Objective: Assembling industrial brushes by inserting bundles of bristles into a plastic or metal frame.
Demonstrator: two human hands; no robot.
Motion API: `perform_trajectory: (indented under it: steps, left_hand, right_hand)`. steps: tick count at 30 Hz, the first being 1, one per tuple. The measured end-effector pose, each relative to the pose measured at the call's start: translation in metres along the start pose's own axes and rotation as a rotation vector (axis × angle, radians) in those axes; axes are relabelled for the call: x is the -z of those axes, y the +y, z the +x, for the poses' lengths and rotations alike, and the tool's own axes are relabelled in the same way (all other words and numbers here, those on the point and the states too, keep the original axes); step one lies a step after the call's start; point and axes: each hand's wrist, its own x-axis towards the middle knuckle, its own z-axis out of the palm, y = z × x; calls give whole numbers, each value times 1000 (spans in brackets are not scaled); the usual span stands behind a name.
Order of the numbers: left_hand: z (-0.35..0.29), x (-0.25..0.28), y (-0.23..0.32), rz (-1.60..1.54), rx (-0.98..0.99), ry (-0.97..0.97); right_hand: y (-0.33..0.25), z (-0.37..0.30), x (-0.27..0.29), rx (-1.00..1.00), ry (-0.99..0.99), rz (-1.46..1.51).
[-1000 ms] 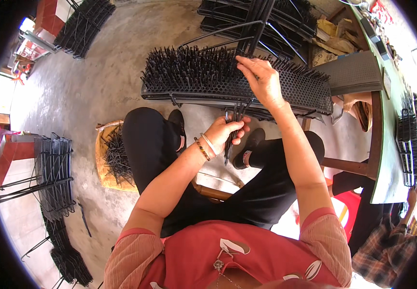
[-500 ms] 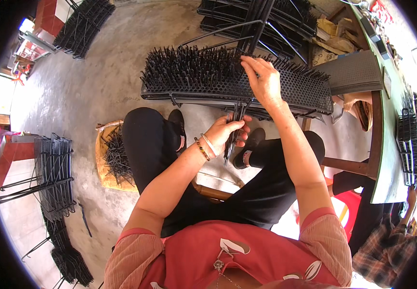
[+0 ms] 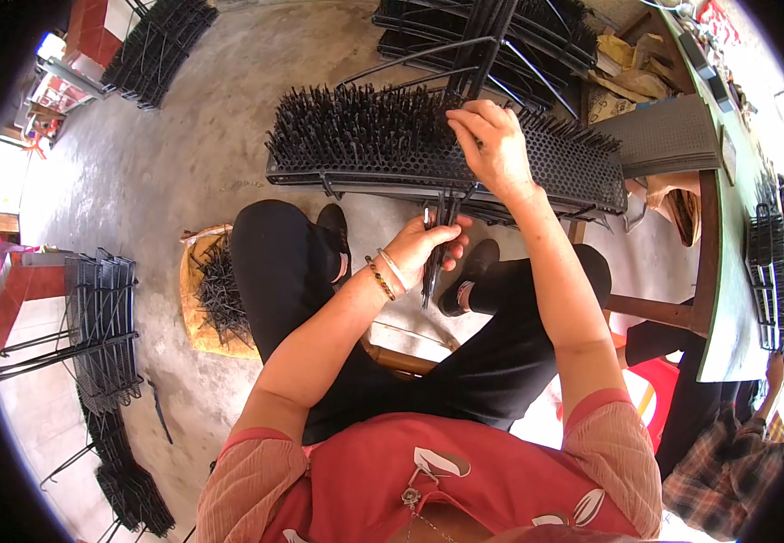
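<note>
In front of my knees stands a long black perforated rack [image 3: 564,172]. Thin black sticks [image 3: 347,127] stand upright in its holes, dense on the left half and along the far edge. The near right part shows bare holes. My left hand [image 3: 428,249], below the rack's front edge, is closed around a bundle of the same black sticks [image 3: 435,271], which hang roughly upright. Over the middle of the rack, my right hand [image 3: 492,149] has its thumb and fingertips pinched together among the standing sticks. Whatever is between those fingertips blends into the dark rack.
A yellow sack [image 3: 195,317] with loose black sticks lies on the floor by my left knee. Stacked black racks [image 3: 102,335] stand at the left, with more at the back. On the right is a green-topped table [image 3: 727,271], where another person [image 3: 727,471] in plaid works.
My right hand has shifted slightly left and down over the rack, its fingers more curled. My left hand stays nearly in place with the bundle.
</note>
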Motion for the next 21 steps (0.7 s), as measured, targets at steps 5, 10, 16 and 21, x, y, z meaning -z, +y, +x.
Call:
perform_trajectory:
  steps: [5, 10, 16, 21]
  left_hand:
    - [0, 1, 1, -28, -22, -12]
    - [-2, -2, 7, -54, -86, -61]
    - [1, 4, 12, -105, -237, -112]
    - [1, -2, 9, -130, -256, -94]
  right_hand:
    - [-4, -4, 2, -46, -28, 18]
    - [-5, 1, 7, -113, 88, 159]
    - [-18, -9, 30, -605, -614, 775]
    - [-23, -17, 30, -965, -587, 957]
